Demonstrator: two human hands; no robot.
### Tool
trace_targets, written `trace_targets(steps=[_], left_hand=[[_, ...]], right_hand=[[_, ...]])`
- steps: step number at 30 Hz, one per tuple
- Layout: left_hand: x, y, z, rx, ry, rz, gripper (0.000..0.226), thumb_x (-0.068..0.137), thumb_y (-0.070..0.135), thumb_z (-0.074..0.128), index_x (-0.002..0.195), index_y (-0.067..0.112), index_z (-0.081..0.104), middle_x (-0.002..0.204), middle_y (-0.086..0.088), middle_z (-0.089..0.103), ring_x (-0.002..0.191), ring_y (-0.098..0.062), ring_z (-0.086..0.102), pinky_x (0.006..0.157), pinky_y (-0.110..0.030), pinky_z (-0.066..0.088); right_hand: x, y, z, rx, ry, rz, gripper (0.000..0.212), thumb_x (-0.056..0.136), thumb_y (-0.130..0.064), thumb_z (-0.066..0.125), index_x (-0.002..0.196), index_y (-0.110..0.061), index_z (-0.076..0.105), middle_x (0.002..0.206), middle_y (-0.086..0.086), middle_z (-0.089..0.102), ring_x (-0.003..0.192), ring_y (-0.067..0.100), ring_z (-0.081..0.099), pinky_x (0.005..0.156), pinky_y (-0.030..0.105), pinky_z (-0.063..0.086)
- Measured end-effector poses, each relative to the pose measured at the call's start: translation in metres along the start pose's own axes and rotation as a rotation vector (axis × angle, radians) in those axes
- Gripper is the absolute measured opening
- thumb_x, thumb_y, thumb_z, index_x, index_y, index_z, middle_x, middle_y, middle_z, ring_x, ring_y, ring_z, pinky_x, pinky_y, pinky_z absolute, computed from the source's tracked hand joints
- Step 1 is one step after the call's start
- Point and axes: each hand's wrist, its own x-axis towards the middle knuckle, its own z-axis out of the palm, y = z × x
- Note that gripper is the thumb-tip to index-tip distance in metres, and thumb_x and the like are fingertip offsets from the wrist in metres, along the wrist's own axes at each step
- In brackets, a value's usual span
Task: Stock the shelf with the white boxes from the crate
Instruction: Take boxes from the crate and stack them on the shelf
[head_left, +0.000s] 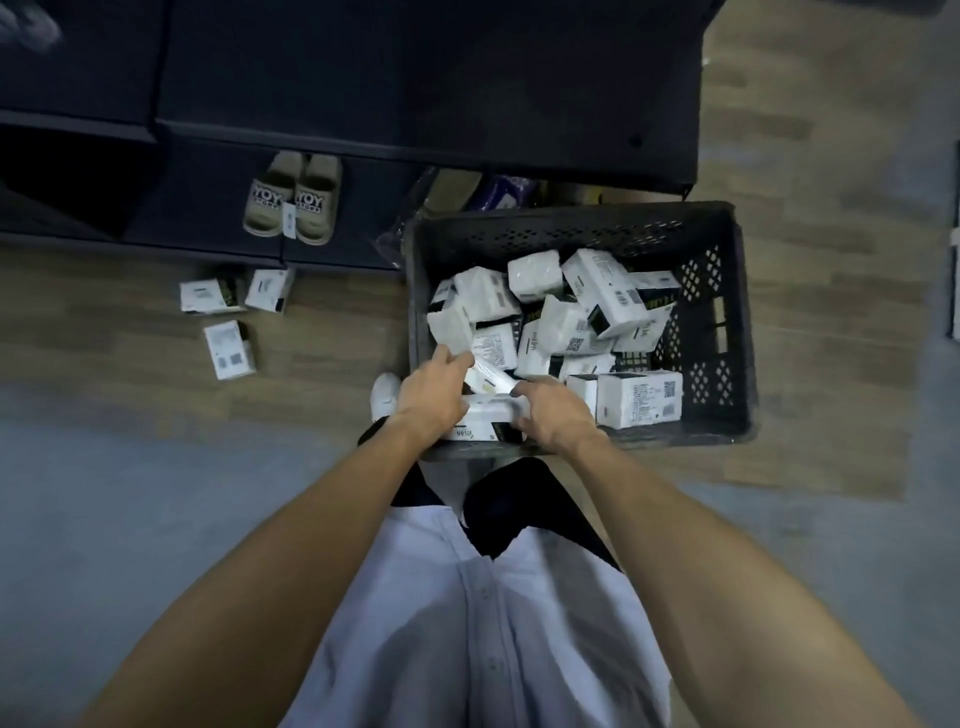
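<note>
While the black crate (737, 312), heaped with white boxes (608, 291), stands on the floor (130, 332) just before the dark shelf (363, 93), the left hand (428, 397) curls its fingers round a slim box (491, 375) in the crate's near-left corner and the right hand (558, 418) grips, with curled fingers, a lower box (485, 415) touching it.

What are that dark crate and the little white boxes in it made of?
The crate looks like moulded plastic, dark and matte: its walls are pierced with regular holes. The white boxes look like printed cardboard, with sharp folded edges and barcodes; some seem film-wrapped.
</note>
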Motion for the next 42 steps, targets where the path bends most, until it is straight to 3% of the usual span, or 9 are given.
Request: trace_targets(steps=[3,10,15,19,23,29,32,36,42], left_hand=[[0.0,-0.001,0.016,-0.069,0.074,-0.039,0.045,0.091,0.014,0.062,0.133,0.021,0.048,0.124,-0.006,0.047,0.101,-0.032,0.059,0.083,-0.043,0.051],[-0.007,0.002,0.044,-0.097,0.086,-0.063,0.041,0.085,0.013,0.065,0.123,0.018,0.051,0.115,-0.007,0.05,0.096,-0.032,0.06,0.077,-0.039,0.046],[-0.005,0.004,0.058,-0.115,0.062,-0.075,0.044,0.084,0.015,0.069,0.124,0.019,0.051,0.114,-0.005,0.051,0.099,-0.032,0.06,0.077,-0.04,0.047],[0.004,0.007,0.068,-0.041,-0.033,-0.055,0.04,0.085,0.015,0.067,0.123,0.015,0.057,0.121,-0.007,0.051,0.108,-0.03,0.055,0.084,-0.042,0.05],[0.009,0.008,0.079,-0.018,-0.034,-0.044,0.034,0.089,0.013,0.062,0.123,0.012,0.057,0.122,-0.008,0.052,0.11,-0.03,0.055,0.085,-0.042,0.051],[0.021,0.005,0.082,-0.019,0.024,-0.073,0.062,0.094,0.013,0.057,0.15,0.018,0.032,0.153,-0.014,0.029,0.141,-0.029,0.028,0.115,-0.034,0.031],[0.031,0.001,0.082,0.035,0.051,-0.064,0.06,0.093,0.006,0.053,0.147,0.023,0.034,0.152,-0.013,0.032,0.14,-0.03,0.03,0.11,-0.036,0.034],[0.039,-0.002,0.077,0.112,0.032,-0.072,0.065,0.094,0.009,0.054,0.149,0.029,0.026,0.151,-0.009,0.031,0.141,-0.031,0.027,0.108,-0.041,0.032],[0.041,-0.001,0.061,-0.125,0.003,-0.088,0.074,0.09,-0.001,0.057,0.15,0.031,0.03,0.148,-0.013,0.029,0.126,-0.036,0.042,0.104,-0.044,0.043]], right_hand=[[0.012,0.003,0.013,-0.001,-0.035,-0.031,0.03,0.091,-0.024,0.066,0.121,-0.024,0.065,0.121,0.009,0.054,0.102,0.031,0.061,0.09,0.038,0.051],[0.031,0.027,0.022,0.016,0.076,-0.089,0.033,0.083,0.008,0.047,0.099,-0.019,0.056,0.109,0.007,0.052,0.087,0.026,0.053,0.076,0.035,0.044],[0.043,0.037,0.009,0.115,0.035,-0.055,0.036,0.082,0.01,0.043,0.09,-0.018,0.063,0.106,0.009,0.062,0.085,0.026,0.061,0.074,0.034,0.053],[0.038,0.032,0.013,0.04,0.06,-0.129,0.033,0.086,0.006,0.048,0.099,-0.013,0.072,0.143,0.01,0.053,0.115,0.035,0.06,0.099,0.037,0.048],[0.031,0.033,0.012,-0.153,0.061,-0.259,0.031,0.089,-0.015,0.054,0.114,-0.015,0.071,0.158,0.007,0.035,0.115,0.035,0.062,0.095,0.033,0.049],[0.04,0.039,0.002,-0.274,-0.058,-0.268,0.066,0.091,-0.027,0.064,0.149,-0.015,0.035,0.163,0.006,0.021,0.14,0.028,0.037,0.11,0.038,0.04],[0.046,0.038,0.004,-0.228,-0.048,-0.255,0.052,0.092,-0.018,0.064,0.139,-0.015,0.04,0.159,0.007,0.029,0.133,0.032,0.046,0.103,0.041,0.044],[0.042,0.037,0.007,-0.098,0.009,-0.275,0.041,0.091,-0.007,0.059,0.128,-0.015,0.043,0.128,0.01,0.055,0.108,0.035,0.057,0.089,0.038,0.045],[0.026,0.054,-0.021,0.055,0.046,-0.2,0.037,0.092,-0.002,0.059,0.118,-0.024,0.044,0.107,0.001,0.059,0.089,0.022,0.056,0.078,0.031,0.042]])
